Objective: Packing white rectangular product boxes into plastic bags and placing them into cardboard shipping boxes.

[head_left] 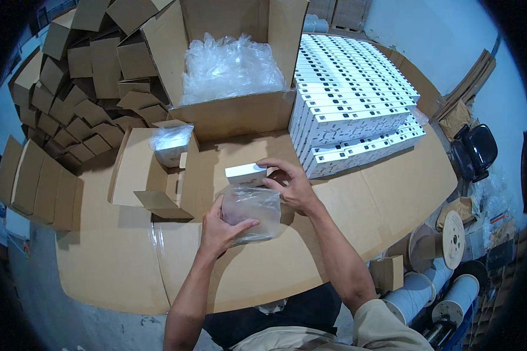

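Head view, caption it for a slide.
Left hand holding a clear plastic bag, right hand holding a small white box at the bag's upper edge.

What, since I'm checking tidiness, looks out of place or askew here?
The brown cartons piled at upper left lean at mixed angles, unlike the white boxes stacked in rows at right. I see no spill, nor obvious damage to the small held box.
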`<state>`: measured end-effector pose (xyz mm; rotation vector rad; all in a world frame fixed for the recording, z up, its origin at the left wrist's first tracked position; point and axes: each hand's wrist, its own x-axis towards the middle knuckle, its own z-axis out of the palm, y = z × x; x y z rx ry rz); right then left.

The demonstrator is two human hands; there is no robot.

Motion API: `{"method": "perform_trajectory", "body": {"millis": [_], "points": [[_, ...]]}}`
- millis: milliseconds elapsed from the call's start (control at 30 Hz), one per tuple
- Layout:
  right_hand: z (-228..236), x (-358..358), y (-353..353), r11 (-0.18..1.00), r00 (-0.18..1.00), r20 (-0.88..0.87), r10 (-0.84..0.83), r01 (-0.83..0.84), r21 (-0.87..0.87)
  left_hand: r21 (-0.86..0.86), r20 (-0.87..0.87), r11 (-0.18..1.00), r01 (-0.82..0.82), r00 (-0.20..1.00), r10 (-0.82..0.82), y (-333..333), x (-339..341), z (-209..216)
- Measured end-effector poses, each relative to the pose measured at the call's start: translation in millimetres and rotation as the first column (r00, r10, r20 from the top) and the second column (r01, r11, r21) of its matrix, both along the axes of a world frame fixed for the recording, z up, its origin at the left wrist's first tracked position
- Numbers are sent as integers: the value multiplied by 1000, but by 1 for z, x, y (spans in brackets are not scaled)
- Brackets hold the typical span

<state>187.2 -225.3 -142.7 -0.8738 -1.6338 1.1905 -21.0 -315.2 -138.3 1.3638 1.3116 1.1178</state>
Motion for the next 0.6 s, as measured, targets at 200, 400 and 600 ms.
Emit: {"method": "perform_trajectory", "body": {"millis": [200,400,600], "points": [[-15,-7,7,995,996,0,-94,94,38,8,70,1000,-15,997,14,3,-3,-5],[-7,-8,8,976,919,-349,-184,211,42,1,82,1000,-16,997,16,4,-2,0],[2,-7,3,976,784,-582,-215,147,-162,19,69,1000,-15,998,14,4,-1,-2]]}}
